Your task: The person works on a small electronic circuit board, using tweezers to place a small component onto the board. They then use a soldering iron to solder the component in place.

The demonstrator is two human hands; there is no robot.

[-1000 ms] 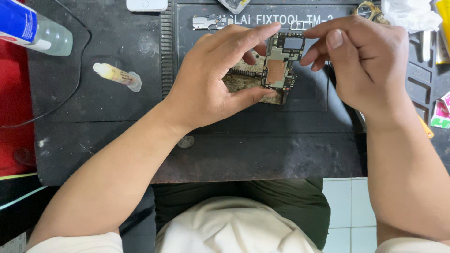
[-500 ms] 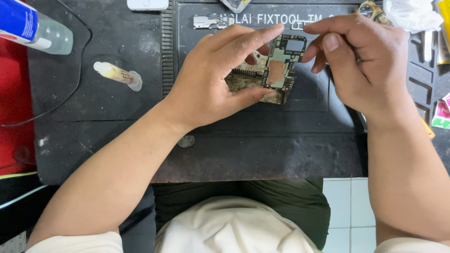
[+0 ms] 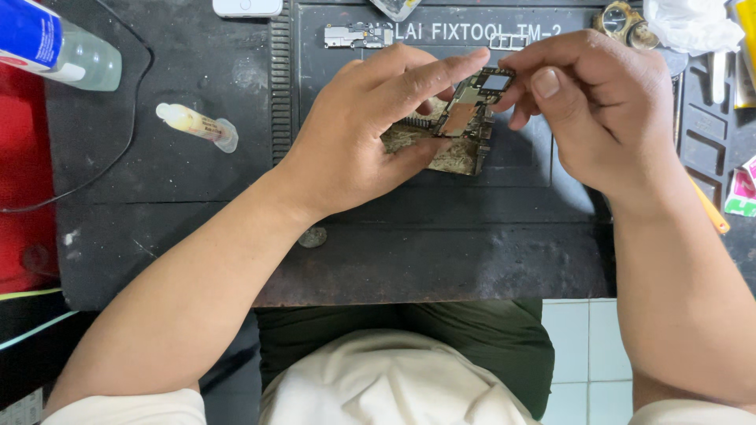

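Hands [image 3: 354,149] [image 3: 606,118] with fingers pinching circuit board [image 3: 465,118], black scuffed work mat [image 3: 441,252], pale tiled floor [image 3: 571,346] below.

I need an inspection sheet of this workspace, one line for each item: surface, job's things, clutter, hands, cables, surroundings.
Surface: dark repair mat, worn and dusty, with a ribbed strip and small compartments at the right edge.
Job's things: small circuit board held above the mat; a brownish pad lies beneath it.
Clutter: small syringe tube, clear bottle with blue label, metal bracket, orange stick, white crumpled wrap.
Hands: left hand grips the board from the side; right hand pinches its top end.
Cables: thin black wire curving over the mat's left part.
Surroundings: red surface on the left; white floor tiles below.
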